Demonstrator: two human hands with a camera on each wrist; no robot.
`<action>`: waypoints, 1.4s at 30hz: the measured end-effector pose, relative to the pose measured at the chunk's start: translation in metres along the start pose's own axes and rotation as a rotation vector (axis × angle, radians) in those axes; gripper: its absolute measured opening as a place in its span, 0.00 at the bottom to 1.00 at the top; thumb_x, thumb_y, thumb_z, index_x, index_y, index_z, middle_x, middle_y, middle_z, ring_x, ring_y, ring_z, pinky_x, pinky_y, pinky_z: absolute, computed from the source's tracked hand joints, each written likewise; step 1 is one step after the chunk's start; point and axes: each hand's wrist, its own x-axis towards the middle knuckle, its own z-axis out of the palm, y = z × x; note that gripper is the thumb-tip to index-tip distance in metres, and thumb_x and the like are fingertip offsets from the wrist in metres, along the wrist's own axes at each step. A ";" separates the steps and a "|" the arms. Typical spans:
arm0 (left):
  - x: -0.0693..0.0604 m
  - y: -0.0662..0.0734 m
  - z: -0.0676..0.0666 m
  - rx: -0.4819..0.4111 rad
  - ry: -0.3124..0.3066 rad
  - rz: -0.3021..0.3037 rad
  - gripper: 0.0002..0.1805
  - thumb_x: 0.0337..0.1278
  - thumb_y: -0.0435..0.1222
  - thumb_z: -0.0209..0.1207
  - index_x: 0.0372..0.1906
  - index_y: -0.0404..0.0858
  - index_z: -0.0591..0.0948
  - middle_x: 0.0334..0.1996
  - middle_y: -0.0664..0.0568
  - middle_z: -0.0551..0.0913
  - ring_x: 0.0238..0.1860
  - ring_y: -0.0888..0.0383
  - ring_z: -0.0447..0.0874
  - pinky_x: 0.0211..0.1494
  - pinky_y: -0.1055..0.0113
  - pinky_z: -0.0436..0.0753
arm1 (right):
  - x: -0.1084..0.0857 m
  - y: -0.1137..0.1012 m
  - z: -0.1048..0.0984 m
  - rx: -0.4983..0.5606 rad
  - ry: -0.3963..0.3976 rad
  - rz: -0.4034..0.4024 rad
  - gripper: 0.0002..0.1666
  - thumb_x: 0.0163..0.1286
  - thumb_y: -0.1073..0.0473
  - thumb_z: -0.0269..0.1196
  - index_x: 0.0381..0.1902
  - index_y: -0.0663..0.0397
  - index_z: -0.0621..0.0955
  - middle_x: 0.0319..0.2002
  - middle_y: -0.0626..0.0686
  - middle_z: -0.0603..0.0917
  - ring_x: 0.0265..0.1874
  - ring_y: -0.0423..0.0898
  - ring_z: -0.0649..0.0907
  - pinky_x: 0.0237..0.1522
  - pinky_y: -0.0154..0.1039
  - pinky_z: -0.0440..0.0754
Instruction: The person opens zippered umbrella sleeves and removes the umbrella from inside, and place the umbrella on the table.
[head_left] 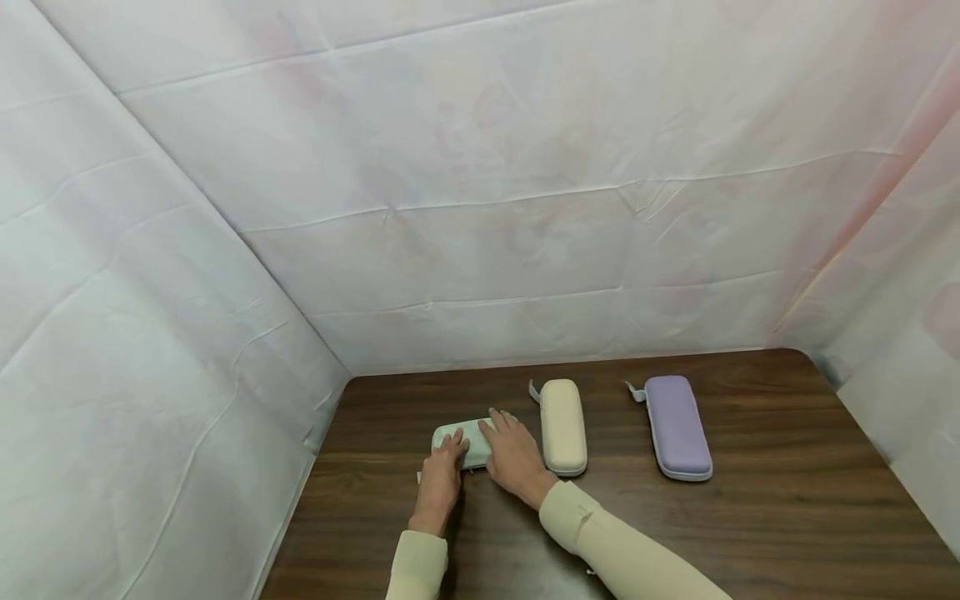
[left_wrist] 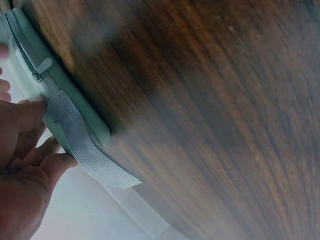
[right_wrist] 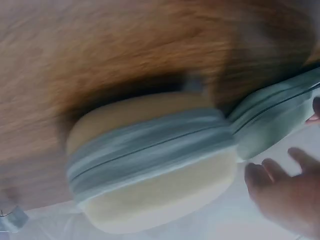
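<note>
A mint-green zippered case (head_left: 474, 444) lies sideways on the table, with a grey zip and a woven grey strap (left_wrist: 97, 160) at its left end. My left hand (head_left: 442, 477) grips that left end, thumb and fingers at its edge beside the strap. Across the right end reaches my right hand (head_left: 514, 454), its fingers loosely spread over the top. The right wrist view shows the right fingers (right_wrist: 272, 172) close to the green case; whether they touch it I cannot tell. A cream zippered case (head_left: 564, 427) lies just right of the right hand.
Farther right a purple zippered case (head_left: 678, 425) lies on the dark wood-grain table (head_left: 795, 500). Pale patterned sheets (head_left: 480, 250) hang behind the table and at both sides.
</note>
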 end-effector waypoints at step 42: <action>-0.002 0.018 0.020 -0.105 0.137 -0.175 0.13 0.67 0.24 0.64 0.54 0.26 0.88 0.64 0.22 0.78 0.69 0.26 0.75 0.62 0.39 0.82 | -0.005 0.002 -0.001 -0.051 -0.050 0.058 0.32 0.67 0.52 0.76 0.68 0.46 0.83 0.66 0.58 0.79 0.61 0.55 0.79 0.51 0.51 0.85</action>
